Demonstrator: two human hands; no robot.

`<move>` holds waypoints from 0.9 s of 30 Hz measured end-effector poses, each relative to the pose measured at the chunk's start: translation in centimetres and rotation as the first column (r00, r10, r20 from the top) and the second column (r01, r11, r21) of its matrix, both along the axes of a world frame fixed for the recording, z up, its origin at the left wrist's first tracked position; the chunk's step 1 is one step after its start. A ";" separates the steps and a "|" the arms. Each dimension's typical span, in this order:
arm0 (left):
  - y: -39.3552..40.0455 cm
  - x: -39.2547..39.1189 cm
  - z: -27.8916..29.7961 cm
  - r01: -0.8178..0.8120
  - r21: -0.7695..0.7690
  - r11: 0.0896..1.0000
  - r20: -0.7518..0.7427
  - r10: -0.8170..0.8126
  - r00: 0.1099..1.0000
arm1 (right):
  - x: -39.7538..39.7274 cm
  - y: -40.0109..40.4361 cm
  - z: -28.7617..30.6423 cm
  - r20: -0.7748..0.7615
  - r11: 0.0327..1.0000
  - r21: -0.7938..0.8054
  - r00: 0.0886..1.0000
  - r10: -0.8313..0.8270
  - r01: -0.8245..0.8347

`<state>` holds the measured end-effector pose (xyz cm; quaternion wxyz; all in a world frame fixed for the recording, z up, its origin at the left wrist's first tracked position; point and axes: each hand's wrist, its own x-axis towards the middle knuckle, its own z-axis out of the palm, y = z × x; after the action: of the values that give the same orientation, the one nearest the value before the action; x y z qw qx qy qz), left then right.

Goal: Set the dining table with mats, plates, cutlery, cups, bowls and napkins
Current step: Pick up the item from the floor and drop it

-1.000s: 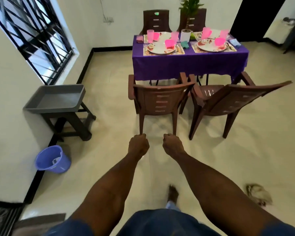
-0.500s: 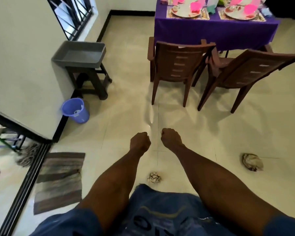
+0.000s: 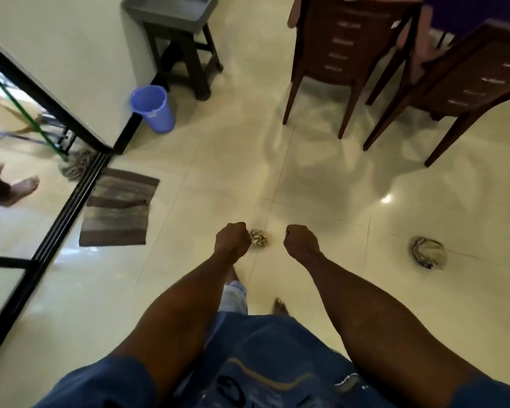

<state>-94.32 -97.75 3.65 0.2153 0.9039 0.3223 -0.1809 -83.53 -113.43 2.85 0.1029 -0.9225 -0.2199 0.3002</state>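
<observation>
Left hand (image 3: 232, 238) and right hand (image 3: 301, 240), both clenched and empty, at lower centre over the floor (image 3: 321, 201). Two chairs (image 3: 345, 48) (upper right) front a purple-clothed counter (image 3: 480, 10); its settings are out of frame.

The floor (image 3: 321, 184) is glossy, smooth cream tile with thin grout lines, shiny enough to mirror the chair legs and a bright light spot. The two chairs (image 3: 345, 48) look like moulded brown plastic with a dull sheen. The bucket (image 3: 153, 108) is smooth lilac plastic. The grey tray (image 3: 171, 7) looks like matt plastic, on a dark matt stool (image 3: 189, 54). The mat (image 3: 118, 210) is rough woven cloth in brown and grey stripes. A crumpled rag (image 3: 429, 252) and a smaller wad (image 3: 258, 237) lie on the tile, both soft and wrinkled. The wall (image 3: 71, 48) is matt paint. The shirt (image 3: 262, 366) is blue cloth with a print.
</observation>
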 end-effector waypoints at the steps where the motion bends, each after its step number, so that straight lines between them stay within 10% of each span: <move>1: -0.3 -1.0 -0.1 -0.008 0.006 1.000 -0.018 0.008 1.000 | -0.8 -0.4 -0.3 -0.011 1.000 0.007 1.000 0.016 -0.016; 13: 2.5 -4.4 -7.4 -0.094 -0.080 0.992 -0.170 0.080 0.982 | -2.6 1.8 -6.3 -0.155 0.999 -0.014 0.987 -0.040 0.038; 27: 4.4 -0.9 -34.7 -0.367 -0.226 0.902 -0.207 0.324 0.923 | 3.3 3.9 -35.2 -0.230 0.983 -0.132 0.969 0.092 -0.125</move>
<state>-95.25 -93.37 -31.04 0.3333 0.7780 0.4678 -0.2544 -80.27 -109.54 -32.32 0.0429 -0.8746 -0.2348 0.4220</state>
